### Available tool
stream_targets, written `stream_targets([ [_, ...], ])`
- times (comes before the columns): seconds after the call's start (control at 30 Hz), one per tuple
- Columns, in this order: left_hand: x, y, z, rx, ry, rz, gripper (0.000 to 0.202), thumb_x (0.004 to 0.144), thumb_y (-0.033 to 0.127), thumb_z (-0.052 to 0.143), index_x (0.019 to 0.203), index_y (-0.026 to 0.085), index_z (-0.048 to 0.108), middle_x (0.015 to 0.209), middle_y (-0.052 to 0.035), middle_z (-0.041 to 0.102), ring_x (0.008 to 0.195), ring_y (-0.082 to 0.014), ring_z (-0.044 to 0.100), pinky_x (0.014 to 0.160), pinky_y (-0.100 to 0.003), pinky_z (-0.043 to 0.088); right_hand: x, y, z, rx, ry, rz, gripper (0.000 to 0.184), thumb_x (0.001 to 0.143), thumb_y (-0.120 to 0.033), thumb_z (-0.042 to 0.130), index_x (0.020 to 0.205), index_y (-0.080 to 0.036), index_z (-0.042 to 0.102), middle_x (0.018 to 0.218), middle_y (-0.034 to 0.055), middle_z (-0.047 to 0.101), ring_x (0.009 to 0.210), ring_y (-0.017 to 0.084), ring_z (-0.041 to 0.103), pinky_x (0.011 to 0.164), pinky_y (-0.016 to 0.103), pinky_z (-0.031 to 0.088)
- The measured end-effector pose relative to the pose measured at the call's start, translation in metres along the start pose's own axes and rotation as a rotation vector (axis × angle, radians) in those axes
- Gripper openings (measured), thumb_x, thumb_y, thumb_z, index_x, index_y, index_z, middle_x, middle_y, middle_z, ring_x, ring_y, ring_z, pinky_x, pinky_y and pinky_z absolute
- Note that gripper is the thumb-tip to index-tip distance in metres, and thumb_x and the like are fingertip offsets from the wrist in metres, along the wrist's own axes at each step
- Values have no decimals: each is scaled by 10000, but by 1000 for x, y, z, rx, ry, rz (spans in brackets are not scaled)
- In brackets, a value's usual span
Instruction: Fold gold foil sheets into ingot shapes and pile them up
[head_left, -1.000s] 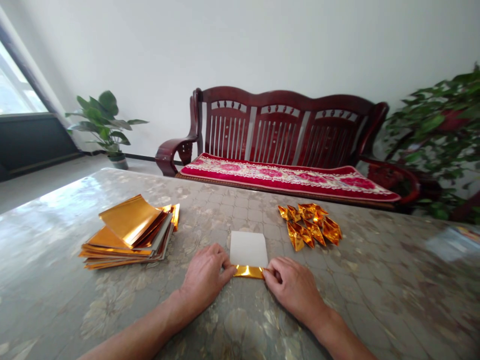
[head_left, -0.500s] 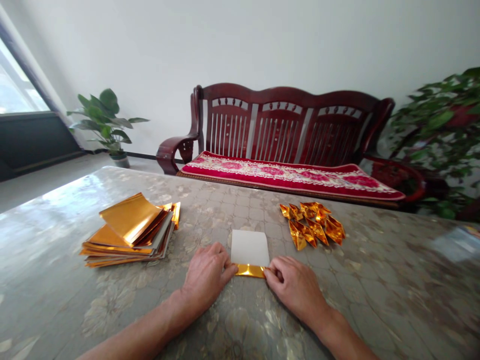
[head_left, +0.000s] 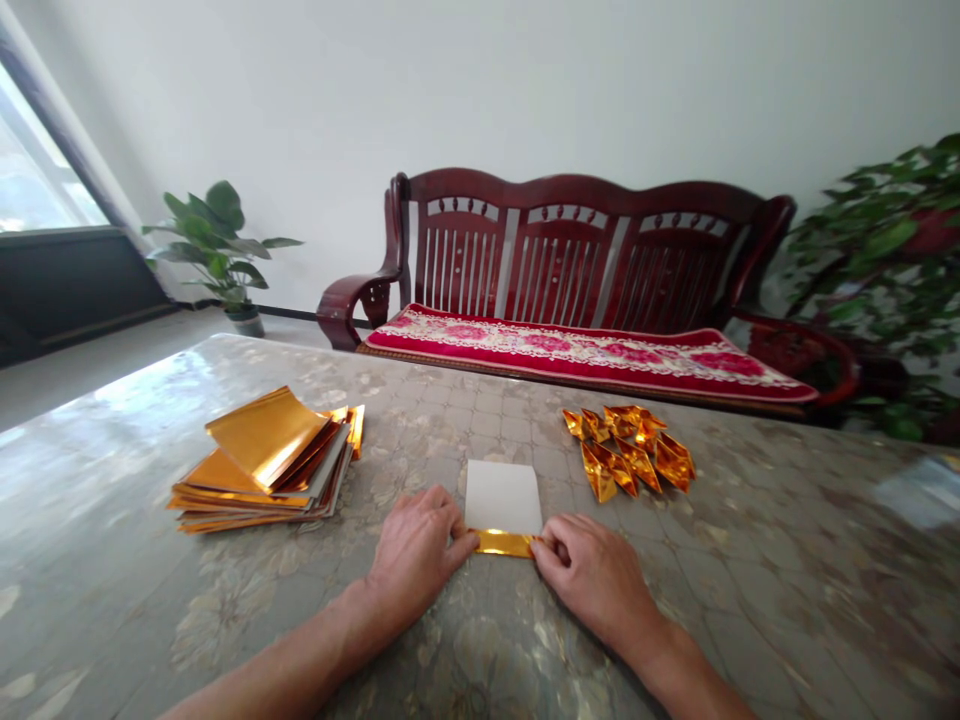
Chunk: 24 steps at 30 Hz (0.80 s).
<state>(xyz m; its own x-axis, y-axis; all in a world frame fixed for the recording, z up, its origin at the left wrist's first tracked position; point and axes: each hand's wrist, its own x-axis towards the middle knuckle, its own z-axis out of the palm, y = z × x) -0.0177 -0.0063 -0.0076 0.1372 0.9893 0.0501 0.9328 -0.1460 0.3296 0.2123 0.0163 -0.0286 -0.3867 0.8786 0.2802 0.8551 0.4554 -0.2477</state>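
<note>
A small sheet of paper [head_left: 503,496] lies white side up on the table, its near edge folded over into a gold strip [head_left: 501,543]. My left hand [head_left: 416,555] pinches the left end of that strip, fingers closed. My right hand [head_left: 589,573] pinches the right end, fingers closed as well. Both hands rest on the patterned table [head_left: 750,560].
A stack of gold foil sheets [head_left: 266,463] lies to the left. Several folded gold paper pieces [head_left: 630,450] sit in a heap to the right. Behind the table stand a dark red wooden bench [head_left: 577,290] with a red cushion and potted plants at either side.
Both hands stay on the folded gold strip with hardly any movement. The view has shifted slightly.
</note>
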Motion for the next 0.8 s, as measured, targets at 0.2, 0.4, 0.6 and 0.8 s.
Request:
stream_targets([
  [0.2,0,0,0,-19,12,-2,195,885,328,601,727,219,639,889,-1,619,834,-175,606,753,-290,375,2,-1,0,-1,-1,9,229,847,-240,591,630,-214,523,648,-17,609,621,141,541,582,279,267],
  [0.4,-1,-2,3,-28,22,-8,210,892,332,597,718,219,630,880,4,616,820,-173,602,743,-289,376,0,-1,-1,10,-21,25,230,849,-244,600,633,-212,527,658,-18,614,629,143,546,588,271,273],
  [0.6,-2,0,2,12,-2,-1,200,908,333,577,753,213,619,914,-9,610,853,-180,602,767,-295,392,-1,0,-2,36,-10,16,241,871,-268,609,644,-215,548,665,-18,628,629,141,557,588,268,287],
  [0.8,-3,2,3,40,33,15,132,908,298,578,1008,213,599,1066,-42,577,964,-217,586,848,-342,446,0,2,-3,38,-17,30,245,879,-305,623,654,-224,570,661,-25,640,635,146,574,583,270,286],
])
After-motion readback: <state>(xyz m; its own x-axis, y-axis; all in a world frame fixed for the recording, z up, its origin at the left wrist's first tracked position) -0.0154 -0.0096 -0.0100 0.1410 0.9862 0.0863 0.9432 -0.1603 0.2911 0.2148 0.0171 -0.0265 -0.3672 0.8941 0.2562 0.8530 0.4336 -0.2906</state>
